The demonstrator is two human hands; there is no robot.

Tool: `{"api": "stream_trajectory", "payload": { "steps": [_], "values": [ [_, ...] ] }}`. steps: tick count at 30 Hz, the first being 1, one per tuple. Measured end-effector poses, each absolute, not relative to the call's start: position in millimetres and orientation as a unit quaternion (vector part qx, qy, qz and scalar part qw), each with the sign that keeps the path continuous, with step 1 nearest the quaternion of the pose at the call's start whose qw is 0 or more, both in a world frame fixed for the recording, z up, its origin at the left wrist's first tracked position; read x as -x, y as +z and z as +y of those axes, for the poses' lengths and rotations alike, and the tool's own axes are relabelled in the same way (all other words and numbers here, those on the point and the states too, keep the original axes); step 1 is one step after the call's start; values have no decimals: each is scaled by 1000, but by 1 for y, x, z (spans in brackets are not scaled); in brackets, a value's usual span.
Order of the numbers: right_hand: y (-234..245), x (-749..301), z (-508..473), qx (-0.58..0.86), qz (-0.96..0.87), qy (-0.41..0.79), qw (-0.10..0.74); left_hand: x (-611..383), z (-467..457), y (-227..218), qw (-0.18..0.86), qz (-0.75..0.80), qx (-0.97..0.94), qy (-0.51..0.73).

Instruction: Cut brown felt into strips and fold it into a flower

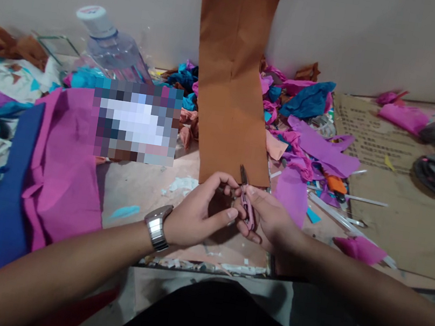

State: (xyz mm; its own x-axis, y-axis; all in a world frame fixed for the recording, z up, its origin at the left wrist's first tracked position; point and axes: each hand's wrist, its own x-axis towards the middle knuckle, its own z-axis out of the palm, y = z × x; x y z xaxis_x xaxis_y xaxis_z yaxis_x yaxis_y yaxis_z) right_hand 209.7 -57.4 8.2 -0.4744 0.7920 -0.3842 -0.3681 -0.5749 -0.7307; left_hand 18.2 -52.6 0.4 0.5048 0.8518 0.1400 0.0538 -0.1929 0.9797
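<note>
My right hand (271, 214) is closed around small pink-handled snips (248, 211), whose dark pointed blades face away from me. My left hand (200, 209), with a metal watch (157, 227) on the wrist, is beside them. Its thumb and curved fingers are apart, and the fingertips are close to the snips; I see nothing held in it. Just beyond both hands lies the lower edge of a long brown sheet (232, 116), which runs up against the pale wall. Part of the right hand's fingers are hidden behind the handle.
Pink cloth-like sheets (70, 163) and a blue one (9, 192) hang over the table edge at left. A clear bottle (115, 52) with a white cap leans behind a blurred patch. Colourful scraps (308, 100) line the wall. Cardboard (390, 210) lies at right.
</note>
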Motion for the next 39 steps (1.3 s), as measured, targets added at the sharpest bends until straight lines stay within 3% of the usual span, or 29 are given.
{"api": "stream_trajectory", "payload": {
  "steps": [18,23,39],
  "values": [
    [6,-217,-51,388,-351,781,342,-18,-52,-1,525,344,-683,374],
    [5,-218,-49,397,-330,772,371,-18,-52,-4,543,330,-673,380],
    [22,-220,-59,350,-263,831,343,-18,-52,-1,501,356,-690,383]
  ]
}}
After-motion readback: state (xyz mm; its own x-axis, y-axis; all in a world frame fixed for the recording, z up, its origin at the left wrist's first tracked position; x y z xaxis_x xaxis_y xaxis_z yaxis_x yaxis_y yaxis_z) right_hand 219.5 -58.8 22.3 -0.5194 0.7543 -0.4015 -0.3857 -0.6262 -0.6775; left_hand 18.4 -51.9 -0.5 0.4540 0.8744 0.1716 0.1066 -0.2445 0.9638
